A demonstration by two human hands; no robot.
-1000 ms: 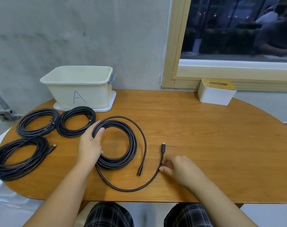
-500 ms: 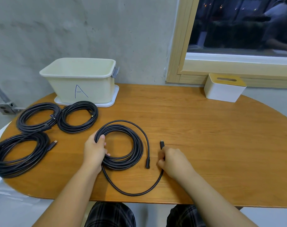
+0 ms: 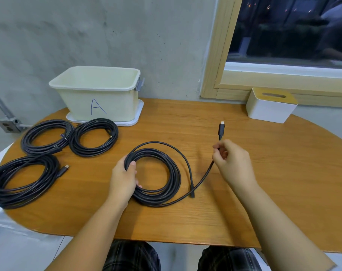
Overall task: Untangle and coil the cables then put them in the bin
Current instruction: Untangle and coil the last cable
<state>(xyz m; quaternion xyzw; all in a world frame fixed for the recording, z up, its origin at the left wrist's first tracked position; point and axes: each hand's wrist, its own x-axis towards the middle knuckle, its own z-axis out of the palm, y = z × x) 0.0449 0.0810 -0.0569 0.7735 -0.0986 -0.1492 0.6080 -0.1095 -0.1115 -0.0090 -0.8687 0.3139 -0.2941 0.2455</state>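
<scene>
Black cable (image 3: 156, 192) — both hands gripping it.

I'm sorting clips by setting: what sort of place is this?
Probably an indoor office or workroom at night: a wooden table against a bare concrete wall, a dark window, and a wall socket.

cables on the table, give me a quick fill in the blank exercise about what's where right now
1. The bin is marked with the letter ____.
2. Apart from the coil that the left hand grips, ____ coiled cables lie on the table.
3. The right hand pinches the cable just below its ____, which points up.
4. The white box with the slotted top stands below the ____.

Missing words: A; three; plug; window
</scene>
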